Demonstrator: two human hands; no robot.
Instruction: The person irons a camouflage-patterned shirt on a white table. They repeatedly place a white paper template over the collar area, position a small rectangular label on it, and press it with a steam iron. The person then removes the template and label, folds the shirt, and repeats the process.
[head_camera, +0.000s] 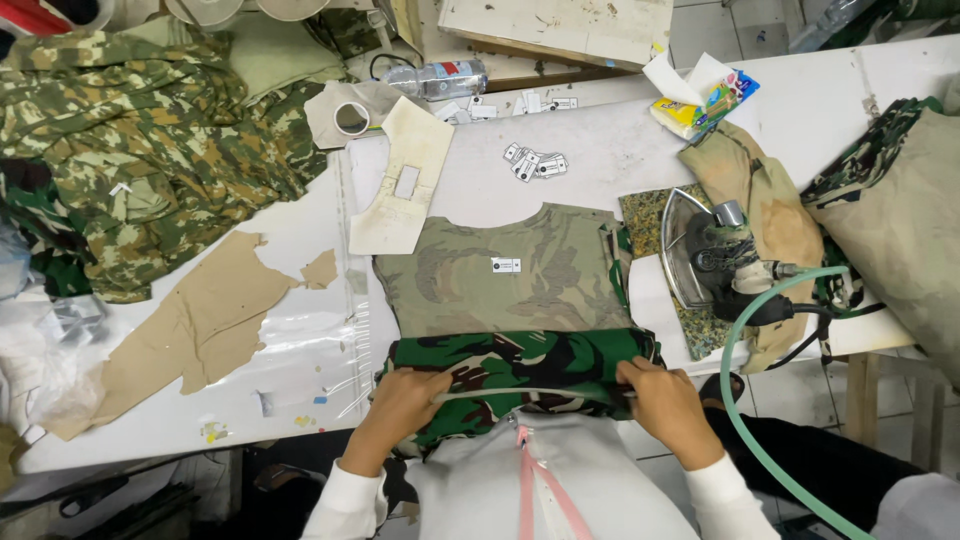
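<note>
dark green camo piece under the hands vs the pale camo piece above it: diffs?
Colour: the dark piece is deep green and black; the pale piece is washed-out olive.
Contact: the left hand and right hand grip the dark piece at the table edge; nothing touches the pale piece.
Layer: the dark piece overlaps the pale piece's near edge.
Label: only the pale piece shows a small white tag.
Both are camouflage.

My white surface (300, 225) carries a camouflage garment (510, 280) spread at the middle of its near edge. A steam iron (705, 260) rests toward the right edge. A heap of camouflage cloth (130, 150) fills the far left corner, tan paper scraps (200, 325) lie near left, and a tape roll (351, 118) and small tags (535, 163) sit farther back.
</note>
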